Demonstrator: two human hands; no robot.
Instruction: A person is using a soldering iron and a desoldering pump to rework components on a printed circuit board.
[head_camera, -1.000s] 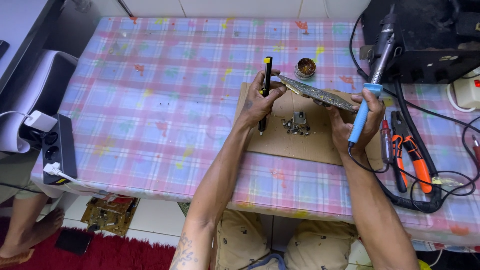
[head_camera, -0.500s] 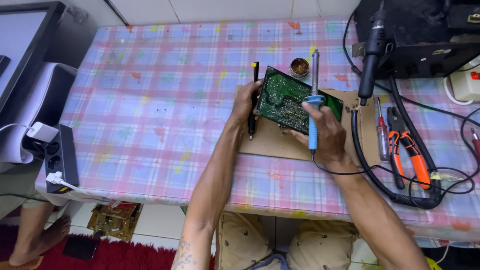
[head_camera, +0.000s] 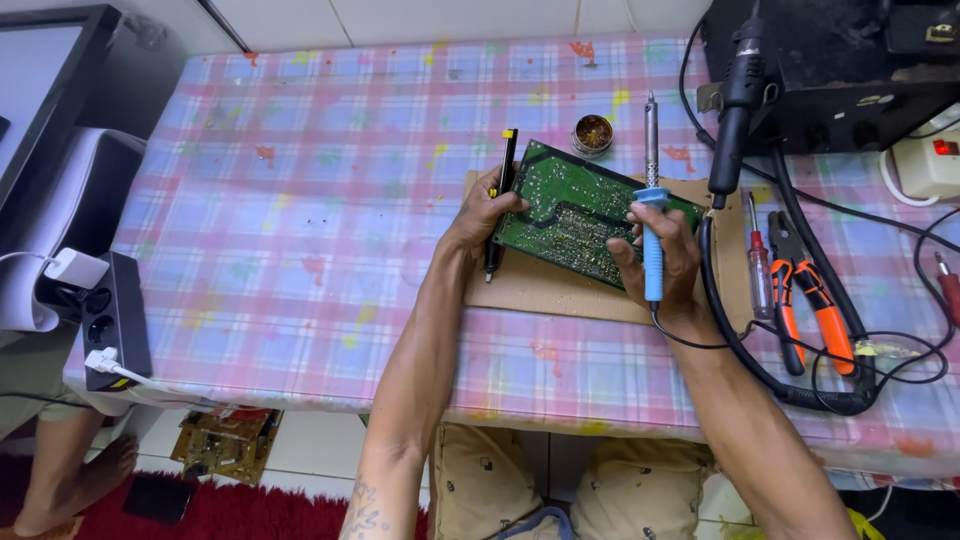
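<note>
Green circuit board (head_camera: 580, 212) held over cardboard sheet (head_camera: 540, 285) on the bench (head_camera: 300, 200).
Our left hand (head_camera: 483, 212) grips board edge plus black pen tool (head_camera: 500, 200); right hand (head_camera: 655, 255) clamps blue soldering iron (head_camera: 651, 215), supporting board.

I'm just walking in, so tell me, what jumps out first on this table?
The green circuit board, held tilted over a brown cardboard sheet mid-table by both hands. The right hand also grips a blue-handled soldering iron pointing up, and the left hand a black pen-like tool. Orange-handled pliers lie at the right.
</note>
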